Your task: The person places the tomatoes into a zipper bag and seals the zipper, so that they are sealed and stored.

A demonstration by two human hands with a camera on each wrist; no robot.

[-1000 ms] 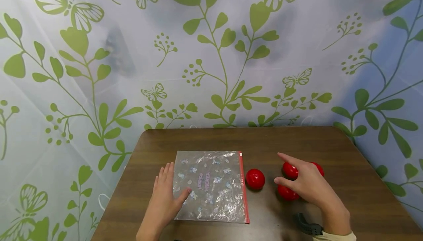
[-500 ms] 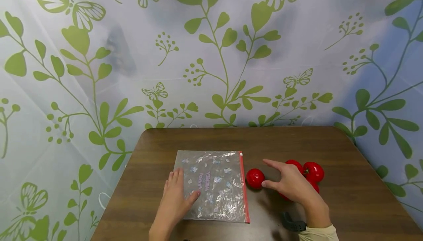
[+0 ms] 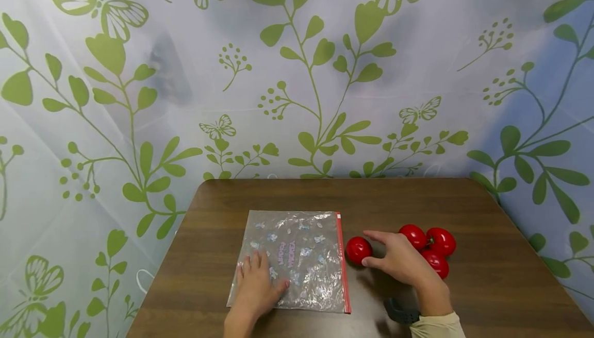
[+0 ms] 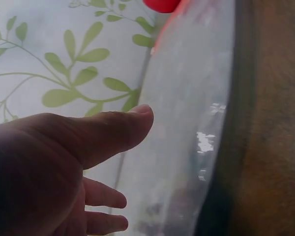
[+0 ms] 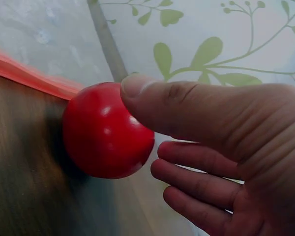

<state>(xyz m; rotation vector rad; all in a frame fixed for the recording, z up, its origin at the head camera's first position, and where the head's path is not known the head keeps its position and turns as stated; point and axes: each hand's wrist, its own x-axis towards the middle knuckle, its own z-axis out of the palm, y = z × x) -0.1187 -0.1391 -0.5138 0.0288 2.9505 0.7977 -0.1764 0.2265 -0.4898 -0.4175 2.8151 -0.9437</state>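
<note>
A clear plastic zip bag [image 3: 306, 250] with a red edge and small printed figures lies flat on the table, its red edge toward the right. My left hand [image 3: 257, 284] is over the bag's lower left part, fingers spread; whether it presses on the bag I cannot tell. Just right of the red edge sits a single shiny red tomato [image 3: 359, 250]. Close to that tomato's right side is my right hand [image 3: 401, 260], thumb and forefinger parted. In the right wrist view the thumb overlaps the edge of the tomato [image 5: 105, 132], and touching is unclear.
Behind the right hand, three more tomatoes [image 3: 441, 241] sit clustered on the brown wooden table [image 3: 501, 276]. A patterned cloth [image 3: 297, 85] with green leaves and butterflies hangs behind the table. A dark strap [image 3: 401, 312] is at the right wrist.
My right hand has moved left from above the tomato cluster to beside the lone tomato, uncovering the cluster. My left hand has shifted right and nearer, farther onto the bag.
</note>
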